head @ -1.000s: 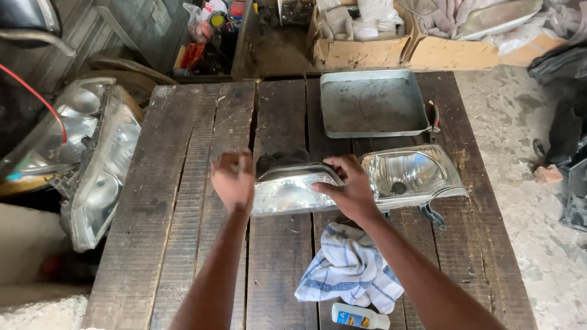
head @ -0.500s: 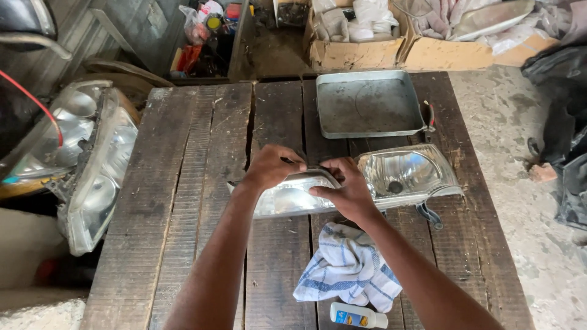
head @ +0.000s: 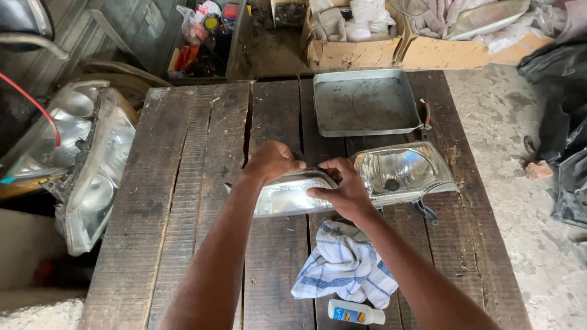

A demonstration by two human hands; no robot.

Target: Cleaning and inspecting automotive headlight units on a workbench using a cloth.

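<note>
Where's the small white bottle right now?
In the head view, the small white bottle lies on its side at the near edge of the wooden table, just below the blue-and-white cloth and beside the right forearm.

Headlight (head: 367, 180): clear glossy plastic lens, mirror-shiny chrome reflector inside. Table (head: 195, 183): rough, weathered dark wood planks, matt, cracked grain. Tray (head: 365, 102): dull grey metal, scuffed, stained. Rag (head: 343, 264): soft woven cloth, white with blue stripes, crumpled. Small bottle (head: 356, 313): smooth white plastic. Boxes (head: 397, 52): matt brown cardboard.
</note>
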